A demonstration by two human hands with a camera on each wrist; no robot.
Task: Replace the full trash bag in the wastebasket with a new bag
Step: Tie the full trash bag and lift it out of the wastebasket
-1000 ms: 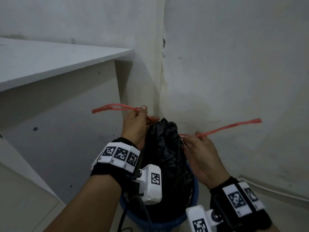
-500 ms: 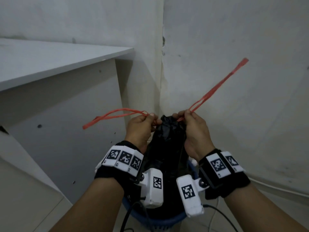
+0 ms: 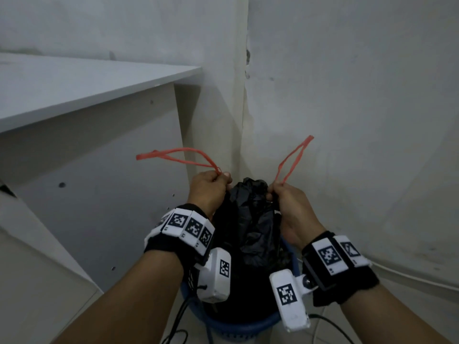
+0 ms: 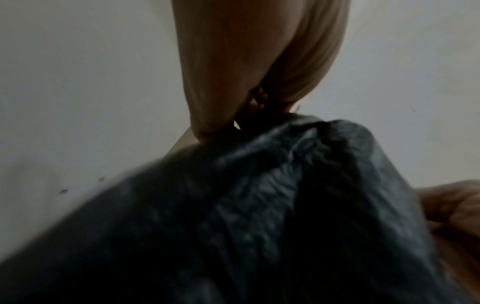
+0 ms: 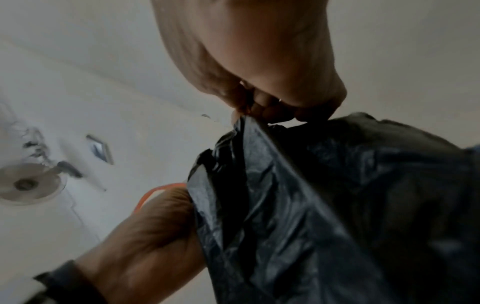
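Looking down through the head camera, the black trash bag (image 3: 250, 219) sat in the blue wastebasket (image 3: 238, 327) in the corner, its mouth gathered shut; the left hand (image 3: 207, 188) pinched one red drawstring loop (image 3: 173, 155) and the right hand (image 3: 288, 204) the other loop (image 3: 293, 157), on either side of the bunched neck. By my judgement the closing was nearly done, while tying, lifting out and fitting a new bag all remained; no new bag was in view. From the left wrist, blurred fingers (image 4: 215, 86) were clenched at the crumpled plastic (image 4: 272, 195), whose contents were hidden. From the right wrist, curled fingers (image 5: 272, 107) gripped the bag's edge (image 5: 298, 185), with an orange-red strand (image 5: 155, 192) behind the other hand (image 5: 150, 236).
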